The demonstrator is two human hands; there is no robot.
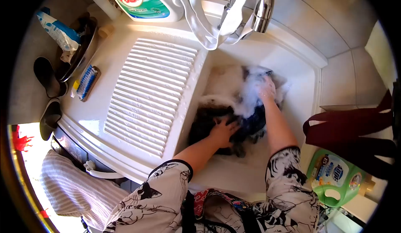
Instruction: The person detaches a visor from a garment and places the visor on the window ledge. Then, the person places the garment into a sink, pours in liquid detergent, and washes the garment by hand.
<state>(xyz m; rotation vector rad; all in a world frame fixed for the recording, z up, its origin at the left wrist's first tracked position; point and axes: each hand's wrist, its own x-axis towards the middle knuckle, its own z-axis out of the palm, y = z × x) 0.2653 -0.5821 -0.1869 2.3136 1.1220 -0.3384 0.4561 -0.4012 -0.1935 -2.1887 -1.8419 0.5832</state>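
Dark wet laundry (pixel 209 122) lies in soapy water inside the white sink (pixel 300 72). On its near left part my left hand (pixel 224 131) rests with its fingers spread. My right hand (pixel 266 90) is farther back, pressed into the sudsy dark blue part of the laundry; foam (pixel 252 89) covers much of its fingers, so its grip does not show. The washboard (pixel 150 95) is moulded into the counter left of the basin, and neither hand touches it.
A chrome faucet (pixel 263 13) with a white strap (pixel 200 32) hung over it rises behind the sink. A detergent bottle (pixel 167 3) stands at the back, a scrub brush (pixel 87 82) on the left. Maroon cloth (pixel 346 126) and a green jug (pixel 334 174) are at right.
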